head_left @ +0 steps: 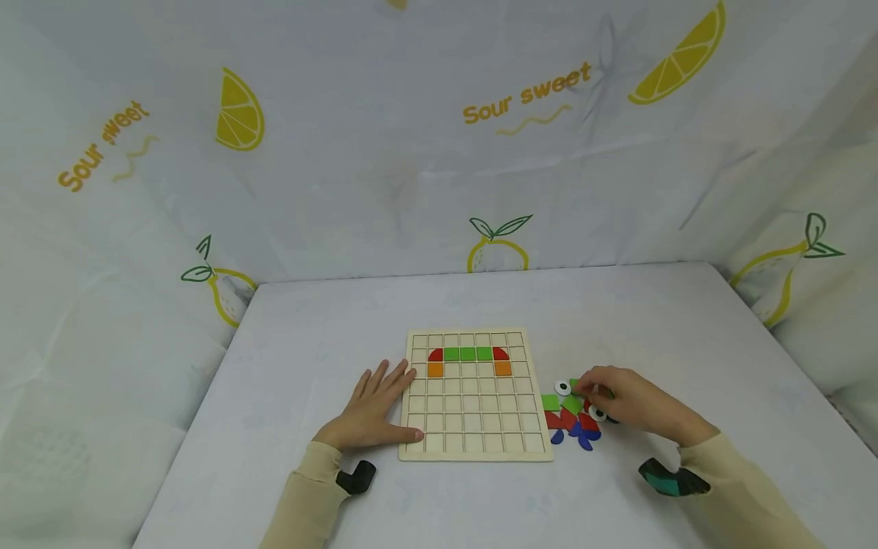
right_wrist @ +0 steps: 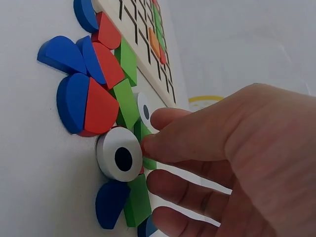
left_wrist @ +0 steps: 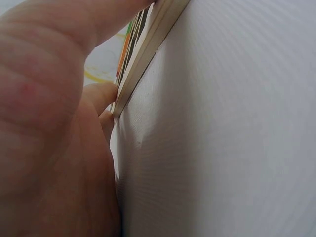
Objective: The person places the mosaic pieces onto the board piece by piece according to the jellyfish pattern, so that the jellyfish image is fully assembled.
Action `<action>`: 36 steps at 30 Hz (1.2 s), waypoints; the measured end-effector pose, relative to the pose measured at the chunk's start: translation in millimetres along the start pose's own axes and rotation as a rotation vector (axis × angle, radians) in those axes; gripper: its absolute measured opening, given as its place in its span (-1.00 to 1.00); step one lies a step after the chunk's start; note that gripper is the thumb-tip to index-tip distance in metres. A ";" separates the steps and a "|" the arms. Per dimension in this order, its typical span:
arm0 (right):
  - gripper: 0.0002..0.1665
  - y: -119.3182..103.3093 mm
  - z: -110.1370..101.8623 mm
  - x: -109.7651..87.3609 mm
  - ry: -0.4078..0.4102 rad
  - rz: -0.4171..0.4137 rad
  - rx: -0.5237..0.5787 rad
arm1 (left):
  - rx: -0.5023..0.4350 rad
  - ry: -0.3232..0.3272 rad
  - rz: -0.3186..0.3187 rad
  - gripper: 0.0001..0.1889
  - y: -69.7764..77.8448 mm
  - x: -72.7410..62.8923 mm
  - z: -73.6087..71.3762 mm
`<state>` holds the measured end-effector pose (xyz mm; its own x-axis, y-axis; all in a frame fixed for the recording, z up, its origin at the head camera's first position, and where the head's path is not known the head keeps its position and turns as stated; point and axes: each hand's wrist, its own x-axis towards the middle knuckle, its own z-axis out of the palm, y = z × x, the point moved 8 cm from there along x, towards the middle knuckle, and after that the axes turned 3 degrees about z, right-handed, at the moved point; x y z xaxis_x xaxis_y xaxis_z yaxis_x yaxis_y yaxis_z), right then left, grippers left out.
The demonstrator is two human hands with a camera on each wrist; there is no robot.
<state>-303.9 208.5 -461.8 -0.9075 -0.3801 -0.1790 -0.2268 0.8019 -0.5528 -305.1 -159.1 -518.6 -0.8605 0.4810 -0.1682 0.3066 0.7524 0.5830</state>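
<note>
A wooden grid board [head_left: 473,446] lies flat on the table. Near its top are red quarter-rounds [head_left: 436,355] at both ends of a row of green squares [head_left: 468,354], with an orange square [head_left: 435,370] below each end. My left hand [head_left: 370,408] rests spread on the board's left edge, thumb at the lower corner. Right of the board, my right hand [head_left: 627,396] reaches into a loose pile, thumb and index finger pinching a green block [right_wrist: 149,160] partly hidden by the thumb. Beside it are a white eye disc [right_wrist: 120,154] and another eye disc [head_left: 562,388].
Also in the pile are red pieces [right_wrist: 102,111], blue pieces [right_wrist: 61,53] and other green blocks [right_wrist: 127,61], close against the board's right edge. The white-covered table [head_left: 322,328] meets a white cloth backdrop [head_left: 384,206] printed with lemons.
</note>
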 end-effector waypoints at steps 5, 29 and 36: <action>-0.75 -0.1 1.7 -1.5 0.016 -0.017 -0.042 | 0.014 -0.005 -0.015 0.14 -4.5 0.4 3.3; -0.80 2.7 0.9 -4.6 0.007 0.028 -0.190 | 0.017 -0.011 -0.007 0.13 4.6 -2.0 -4.3; -0.81 2.1 1.4 -6.3 0.012 0.059 -0.237 | 0.013 -0.022 -0.007 0.12 5.9 -1.6 -4.9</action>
<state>-298.2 212.0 -463.0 -0.9255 -0.3246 -0.1950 -0.2483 0.9090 -0.3348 -303.9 -157.7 -511.1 -0.8535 0.4852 -0.1901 0.3059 0.7618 0.5710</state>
